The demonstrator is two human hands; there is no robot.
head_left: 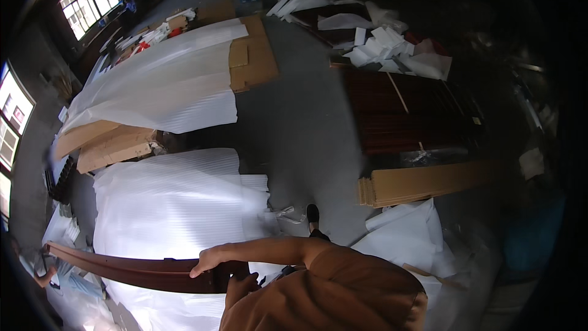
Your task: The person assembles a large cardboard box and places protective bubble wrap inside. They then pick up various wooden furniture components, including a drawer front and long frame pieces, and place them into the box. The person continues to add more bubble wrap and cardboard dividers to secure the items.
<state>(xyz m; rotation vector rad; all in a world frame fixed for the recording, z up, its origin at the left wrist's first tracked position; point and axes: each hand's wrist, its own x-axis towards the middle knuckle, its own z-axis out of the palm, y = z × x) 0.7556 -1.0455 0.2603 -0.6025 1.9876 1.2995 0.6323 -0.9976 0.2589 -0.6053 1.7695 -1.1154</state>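
Observation:
A long dark reddish-brown wooden board [147, 271] stretches across the lower left, above white foam sheeting. My right hand [209, 260] reaches across my body and is closed over the board's upper edge, close to its near end. Below it, my left hand [242, 285] is in shadow at that same end, its fingers bent against the board. At the board's far end, on the left rim, is another person's hand [46, 278]; whether it touches the board I cannot tell.
White foam sheets [171, 196] cover a stack beside me, with another covered stack [159, 79] beyond. Flat cardboard [422, 182] and dark red-brown boards [404, 110] lie to the right. Grey floor [306, 122] runs between them. My shoe [312, 213] is on it.

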